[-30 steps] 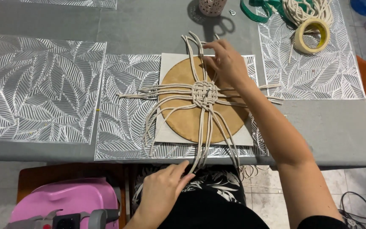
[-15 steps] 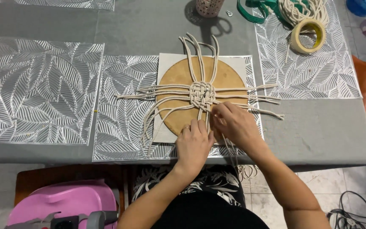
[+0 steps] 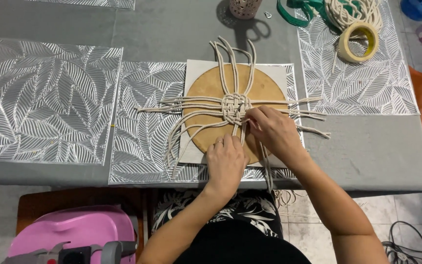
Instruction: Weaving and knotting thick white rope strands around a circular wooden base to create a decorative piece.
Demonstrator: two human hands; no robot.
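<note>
Grey table (image 3: 367, 151) — both hands (image 3: 250, 146) pinching cream cords (image 3: 235, 105).

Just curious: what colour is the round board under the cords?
Light brown, like plain wood; the round board shows clearly in the head view.

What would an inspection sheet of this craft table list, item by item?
Surface: grey table with silver leaf-pattern mats.
Job's things: cream cords woven into a knot on a round board.
Clutter: tape roll, cord bundle, green strap, cup.
Hands: left hand and right hand both on cords below the knot.
Cables: black cable on floor.
Surroundings: pink plastic seat, tiled floor.
</note>
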